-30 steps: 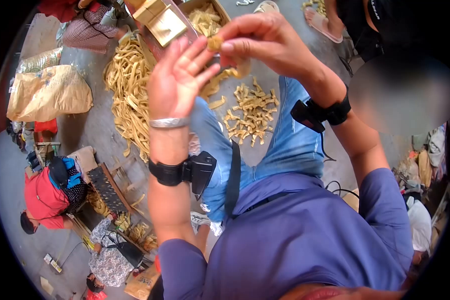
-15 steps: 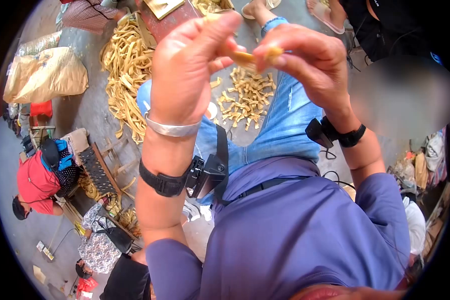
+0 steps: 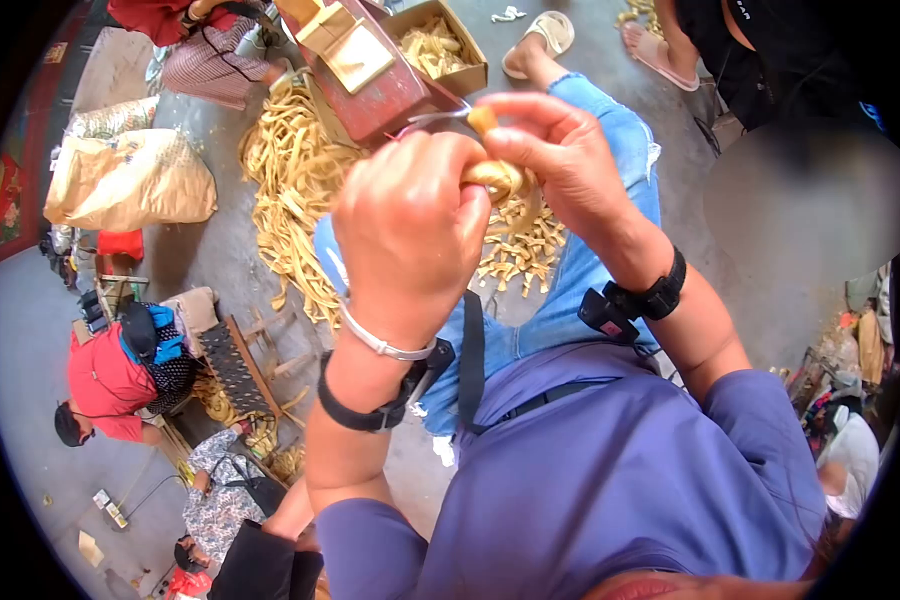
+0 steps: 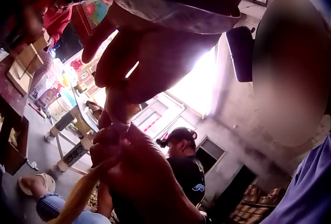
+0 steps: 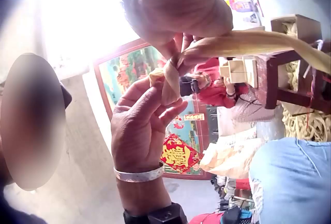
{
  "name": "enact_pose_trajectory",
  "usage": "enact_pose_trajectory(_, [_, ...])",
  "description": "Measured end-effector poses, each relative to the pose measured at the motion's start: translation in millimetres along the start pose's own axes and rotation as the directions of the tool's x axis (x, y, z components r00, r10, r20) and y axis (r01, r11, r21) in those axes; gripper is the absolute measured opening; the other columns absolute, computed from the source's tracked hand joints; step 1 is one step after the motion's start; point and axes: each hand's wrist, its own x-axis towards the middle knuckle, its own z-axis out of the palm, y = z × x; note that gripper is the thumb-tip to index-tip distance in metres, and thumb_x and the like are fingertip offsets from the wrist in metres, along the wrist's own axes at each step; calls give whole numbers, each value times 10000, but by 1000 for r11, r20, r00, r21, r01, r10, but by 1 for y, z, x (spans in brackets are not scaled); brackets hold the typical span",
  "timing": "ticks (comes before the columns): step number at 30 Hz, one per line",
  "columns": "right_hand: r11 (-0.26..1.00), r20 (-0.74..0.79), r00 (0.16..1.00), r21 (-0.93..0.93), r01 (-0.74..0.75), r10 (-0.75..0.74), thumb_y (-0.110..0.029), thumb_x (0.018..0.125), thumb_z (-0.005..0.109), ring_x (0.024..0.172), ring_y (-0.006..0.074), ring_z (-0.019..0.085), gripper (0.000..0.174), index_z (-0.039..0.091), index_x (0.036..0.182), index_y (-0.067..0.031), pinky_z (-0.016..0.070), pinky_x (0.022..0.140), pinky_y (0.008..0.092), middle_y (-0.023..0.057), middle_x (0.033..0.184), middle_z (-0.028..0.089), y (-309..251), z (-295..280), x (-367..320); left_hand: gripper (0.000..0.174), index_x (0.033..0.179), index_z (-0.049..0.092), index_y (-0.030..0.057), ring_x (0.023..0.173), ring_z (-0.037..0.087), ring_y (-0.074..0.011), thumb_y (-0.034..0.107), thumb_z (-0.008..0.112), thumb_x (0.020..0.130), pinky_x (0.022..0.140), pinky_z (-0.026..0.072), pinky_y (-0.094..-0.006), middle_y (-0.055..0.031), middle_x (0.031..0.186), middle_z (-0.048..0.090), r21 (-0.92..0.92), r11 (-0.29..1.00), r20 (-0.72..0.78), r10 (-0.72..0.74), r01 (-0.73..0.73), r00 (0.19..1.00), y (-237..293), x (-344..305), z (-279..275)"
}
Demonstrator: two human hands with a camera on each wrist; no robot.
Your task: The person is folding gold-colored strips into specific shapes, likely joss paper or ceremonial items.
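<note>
A long flat tan strip (image 5: 232,43) is twisted into a loop or knot between my two hands. My left hand (image 3: 405,225), wearing a silver bracelet, is turned knuckles up in the head view. From the right wrist view, its fingers and thumb pinch the folded loop (image 5: 171,85). Close beside it, my right hand (image 3: 570,165) pinches the strip at the twist. A small tan end (image 3: 482,120) stands up at the right fingertips, and the strip's tail (image 4: 77,198) hangs below the right hand in the left wrist view.
Short knotted tan pieces (image 3: 518,262) lie on the floor between my knees. Long strips (image 3: 295,190) are heaped at the left. Ahead stand a red bench (image 3: 370,95) with a wooden box (image 3: 360,58) and a carton of tan pieces (image 3: 440,45). Other people sit around.
The left hand was spread palm up, then drew the strip across to the right hand. Now it has turned knuckles up, and both hands are close together at a twisted loop.
</note>
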Motion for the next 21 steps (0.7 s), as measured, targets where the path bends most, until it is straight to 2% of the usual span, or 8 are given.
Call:
enact_pose_trajectory(4, [986,128,989,-159,-59,79,-110,814,725,748,54,594,152,690,901,10,478,638,204,28,844,678,9,-5,-6,156,778,565,98,650,572,-279,46,666,672,607,433,-389,-71,706,582,-49,996,-44,-70,68,997,-7,-9,9])
enact_pose_trajectory(7, [984,259,960,-166,-67,109,-116,809,731,746,63,591,169,688,906,15,470,644,200,20,824,671,-2,-6,-10,184,772,553,86,654,570,-283,16,677,655,616,447,-383,-81,726,569,-124,976,-52,-184,176,982,-2,-9,5])
enact_pose_trajectory(8, [961,339,934,-277,-18,115,-117,811,728,782,83,604,176,684,914,18,475,691,206,26,863,668,-4,-13,-9,189,778,556,79,655,569,-284,2,677,655,611,452,-379,-87,738,563,-132,976,-47,-183,175,982,-2,-10,5])
enact_pose_trajectory(11, [989,407,913,-134,61,-1,-114,813,723,852,92,604,167,684,919,9,477,744,214,29,932,661,-3,-18,-6,195,797,565,59,657,563,-284,-30,677,663,593,460,-370,-101,769,546,-162,975,-66,-167,154,984,-7,-12,9])
enact_pose_trajectory(13, [998,364,930,-28,-52,59,-102,819,704,916,96,590,187,669,963,13,472,805,237,41,1001,641,3,-19,-6,185,809,573,48,657,556,-282,-37,674,679,577,458,-365,-106,782,532,-185,977,-128,-135,110,982,-11,-13,15])
enact_pose_trajectory(14, [997,344,936,-5,-79,76,-108,824,697,918,98,589,201,664,979,17,470,812,240,44,1006,637,6,-18,-7,154,833,600,38,635,566,-231,-38,676,724,544,462,-322,-90,765,538,-151,981,-120,-139,120,983,-13,-16,16])
enact_pose_trajectory(18, [1000,371,929,6,-19,15,-129,864,644,962,108,566,228,647,1038,19,445,861,258,46,1029,614,12,-13,-5,138,882,637,15,650,605,-146,-45,683,767,568,487,-253,-82,810,595,-488,811,-208,-468,323,859,-6,-29,20])
enact_pose_trajectory(21, [999,390,920,-17,45,-35,-115,865,639,991,114,547,212,655,1034,12,435,869,261,46,1033,602,15,-14,-1,157,910,638,2,678,622,-168,-39,681,765,595,501,-260,-94,836,608,-424,881,-240,-332,209,912,-11,-31,23])
